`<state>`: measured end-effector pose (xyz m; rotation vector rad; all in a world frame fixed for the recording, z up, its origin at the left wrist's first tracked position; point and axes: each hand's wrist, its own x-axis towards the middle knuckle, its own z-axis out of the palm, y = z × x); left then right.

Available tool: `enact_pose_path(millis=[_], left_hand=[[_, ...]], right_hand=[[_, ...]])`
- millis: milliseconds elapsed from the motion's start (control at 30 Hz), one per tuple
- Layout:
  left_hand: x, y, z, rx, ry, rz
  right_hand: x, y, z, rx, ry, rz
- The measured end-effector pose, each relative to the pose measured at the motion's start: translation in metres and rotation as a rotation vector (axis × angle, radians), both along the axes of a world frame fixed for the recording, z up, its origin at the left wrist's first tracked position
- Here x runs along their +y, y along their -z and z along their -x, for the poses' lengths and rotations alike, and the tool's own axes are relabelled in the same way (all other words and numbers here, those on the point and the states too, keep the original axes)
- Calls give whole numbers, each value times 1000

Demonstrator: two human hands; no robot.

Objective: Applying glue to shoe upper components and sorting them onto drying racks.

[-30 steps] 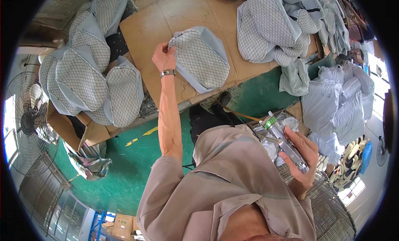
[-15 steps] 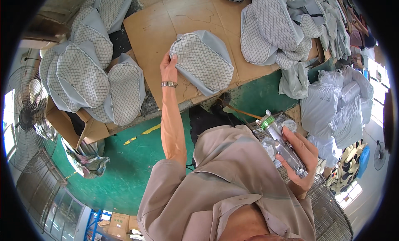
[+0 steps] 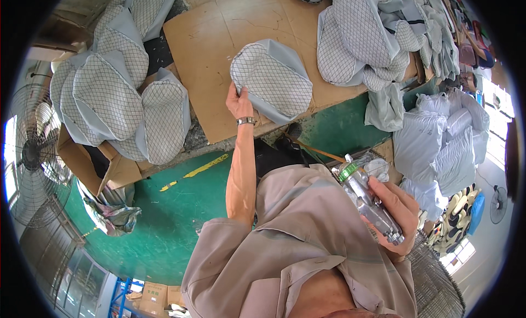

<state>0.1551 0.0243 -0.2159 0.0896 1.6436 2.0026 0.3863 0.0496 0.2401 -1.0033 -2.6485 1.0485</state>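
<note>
Quilted grey cover [image 3: 272, 79] on cardboard surface [image 3: 213, 49], pinched at near-left edge.
Left hand [image 3: 239, 100] fingers closed on cover's rim; right hand [image 3: 395, 211] fingers wrapped round metal spray gun [image 3: 368, 204], well apart.

The left hand [image 3: 239, 101] has its fingertips tucked under the quilted cover [image 3: 271, 79], and the right hand [image 3: 397, 211] hides much of what may be a metal spray gun [image 3: 368, 202].

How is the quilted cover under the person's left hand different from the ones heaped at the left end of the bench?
The cover on the cardboard lies alone, spread flat on the brown cardboard sheet, with the left hand gripping its edge. The heaped covers overlap one another, partly over a cardboard box, and no hand touches them. The right hand holds a metal spray gun, away from both. Both kinds share pale grey-blue fabric with a diamond-stitched panel and a rounded shape.
</note>
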Motion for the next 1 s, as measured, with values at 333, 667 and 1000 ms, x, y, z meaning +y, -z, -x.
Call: enact_pose_path(millis=[333,667,1000], left_hand=[[3,-8,-6,88,-38,171],[0,-13,-5,88,-6,145],[-13,1,8,-92,102,17]], right_hand=[[-6,-7,-1,-28,-25,-7],[-18,-13,-8,-43,176,73],[-33,-16,-13,-62,404,127]])
